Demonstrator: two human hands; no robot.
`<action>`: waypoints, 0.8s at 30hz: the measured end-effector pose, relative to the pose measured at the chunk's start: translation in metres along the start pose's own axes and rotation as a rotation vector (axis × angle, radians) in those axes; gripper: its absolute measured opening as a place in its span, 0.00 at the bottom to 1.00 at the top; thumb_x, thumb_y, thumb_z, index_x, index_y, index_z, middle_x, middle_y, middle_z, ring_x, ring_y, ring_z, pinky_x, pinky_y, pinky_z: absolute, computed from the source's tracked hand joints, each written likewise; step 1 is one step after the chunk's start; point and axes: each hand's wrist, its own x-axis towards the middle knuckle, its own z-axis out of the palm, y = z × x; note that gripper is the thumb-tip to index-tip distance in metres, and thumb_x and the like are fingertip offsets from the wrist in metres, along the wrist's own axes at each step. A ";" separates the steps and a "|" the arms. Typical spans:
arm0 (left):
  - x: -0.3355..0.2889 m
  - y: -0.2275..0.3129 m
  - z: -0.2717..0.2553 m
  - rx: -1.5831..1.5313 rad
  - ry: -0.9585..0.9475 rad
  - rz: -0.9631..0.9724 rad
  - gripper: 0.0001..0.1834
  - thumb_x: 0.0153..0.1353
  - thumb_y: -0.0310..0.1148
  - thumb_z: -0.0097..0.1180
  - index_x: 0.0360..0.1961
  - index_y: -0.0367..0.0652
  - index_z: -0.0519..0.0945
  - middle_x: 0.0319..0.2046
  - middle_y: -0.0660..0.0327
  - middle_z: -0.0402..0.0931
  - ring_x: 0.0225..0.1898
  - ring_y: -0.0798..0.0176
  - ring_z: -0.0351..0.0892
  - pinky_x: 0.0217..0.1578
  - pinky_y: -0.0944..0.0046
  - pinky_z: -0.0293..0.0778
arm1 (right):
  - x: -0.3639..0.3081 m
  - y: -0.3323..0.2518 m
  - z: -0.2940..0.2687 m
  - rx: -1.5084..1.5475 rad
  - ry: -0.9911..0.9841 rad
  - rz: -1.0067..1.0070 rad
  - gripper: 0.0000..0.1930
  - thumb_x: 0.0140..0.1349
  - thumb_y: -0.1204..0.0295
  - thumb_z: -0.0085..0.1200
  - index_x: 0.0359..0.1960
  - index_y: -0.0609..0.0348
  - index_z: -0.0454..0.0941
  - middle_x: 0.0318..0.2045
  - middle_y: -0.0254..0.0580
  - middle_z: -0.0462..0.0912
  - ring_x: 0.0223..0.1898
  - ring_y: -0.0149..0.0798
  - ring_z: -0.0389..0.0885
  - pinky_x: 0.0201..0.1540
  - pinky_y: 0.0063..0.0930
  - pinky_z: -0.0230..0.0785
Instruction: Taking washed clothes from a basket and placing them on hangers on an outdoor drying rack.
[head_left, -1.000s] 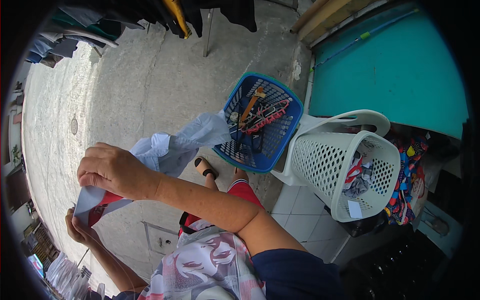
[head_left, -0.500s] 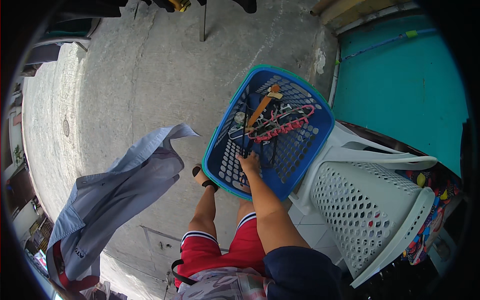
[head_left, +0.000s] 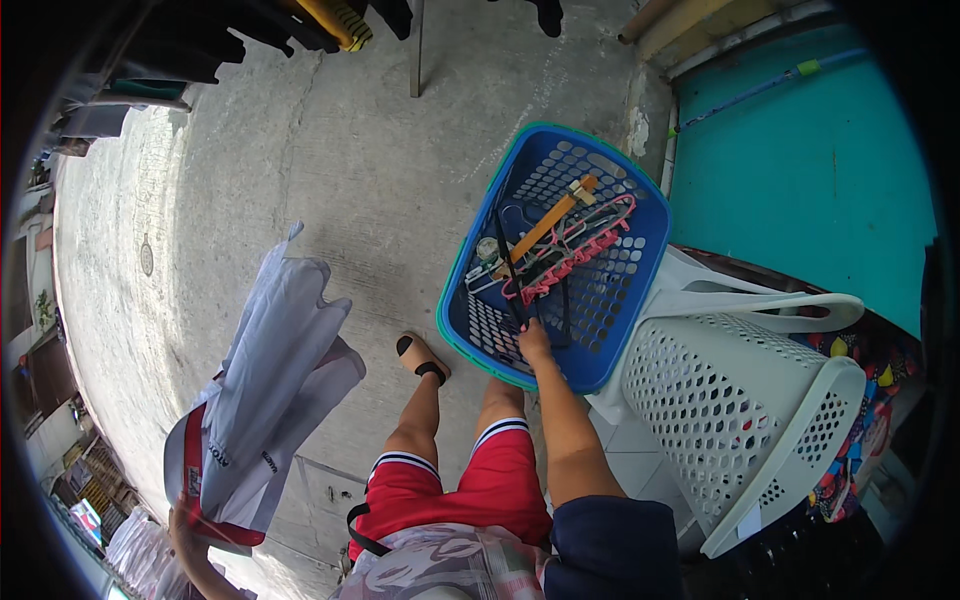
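Observation:
At the lower left, my left hand (head_left: 182,520) grips a light blue-grey shirt (head_left: 265,370) by its red-trimmed collar. The shirt hangs outward in loose folds, and its collar hides part of the fingers. Down in a blue plastic basket (head_left: 655,235), my right hand (head_left: 535,343) is closed around the end of a thin black clothes hanger (head_left: 514,275). Beside that hanger lie a pink hanger with clips (head_left: 590,257), an orange-brown hanger (head_left: 548,222) and several white and grey hangers.
The blue basket sits inside a green one on a white plastic chair. To its right, a white perforated laundry basket (head_left: 700,400) lies tilted near a teal panel (head_left: 800,190). Dark clothes (head_left: 190,45) hang at the upper left beside a metal post (head_left: 416,50). Concrete floor (head_left: 330,170) spreads ahead.
The shirt has swung from spread out to a narrower bunch, and my left hand has come into view with its collar. My right hand has shifted slightly right, tilting the black hanger.

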 end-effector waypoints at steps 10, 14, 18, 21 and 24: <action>-0.002 -0.029 0.118 0.236 -0.145 0.057 0.23 0.51 0.39 0.58 0.44 0.35 0.70 0.34 0.58 0.75 0.33 0.66 0.75 0.37 0.68 0.71 | -0.026 0.016 0.047 0.018 0.043 -0.107 0.11 0.53 0.67 0.49 0.36 0.60 0.71 0.36 0.54 0.75 0.38 0.56 0.74 0.35 0.44 0.68; 0.001 -0.083 0.189 0.299 -0.268 0.040 0.20 0.51 0.40 0.58 0.39 0.36 0.73 0.31 0.61 0.74 0.30 0.68 0.74 0.32 0.69 0.71 | -0.029 0.036 0.085 0.399 -0.161 0.051 0.07 0.51 0.76 0.46 0.33 0.56 0.67 0.28 0.45 0.73 0.28 0.42 0.74 0.28 0.36 0.65; 0.004 -0.105 0.224 0.364 -0.280 0.048 0.21 0.51 0.39 0.58 0.40 0.35 0.72 0.31 0.60 0.74 0.31 0.68 0.74 0.34 0.69 0.71 | -0.018 0.043 0.080 0.770 -0.226 0.273 0.11 0.47 0.86 0.41 0.29 0.55 0.64 0.21 0.36 0.69 0.19 0.29 0.72 0.17 0.24 0.61; 0.003 -0.099 0.233 0.392 -0.231 0.099 0.20 0.53 0.38 0.57 0.41 0.34 0.71 0.33 0.59 0.74 0.32 0.68 0.74 0.35 0.70 0.71 | -0.007 0.044 0.067 0.495 -0.134 0.145 0.11 0.48 0.86 0.40 0.31 0.54 0.64 0.21 0.35 0.69 0.18 0.28 0.70 0.16 0.22 0.60; -0.007 -0.081 0.229 0.336 -0.143 0.090 0.19 0.55 0.36 0.55 0.43 0.34 0.70 0.35 0.58 0.73 0.34 0.68 0.73 0.37 0.69 0.70 | -0.003 0.043 0.050 0.596 -0.228 0.168 0.10 0.50 0.83 0.40 0.32 0.52 0.64 0.23 0.35 0.69 0.19 0.28 0.71 0.16 0.21 0.61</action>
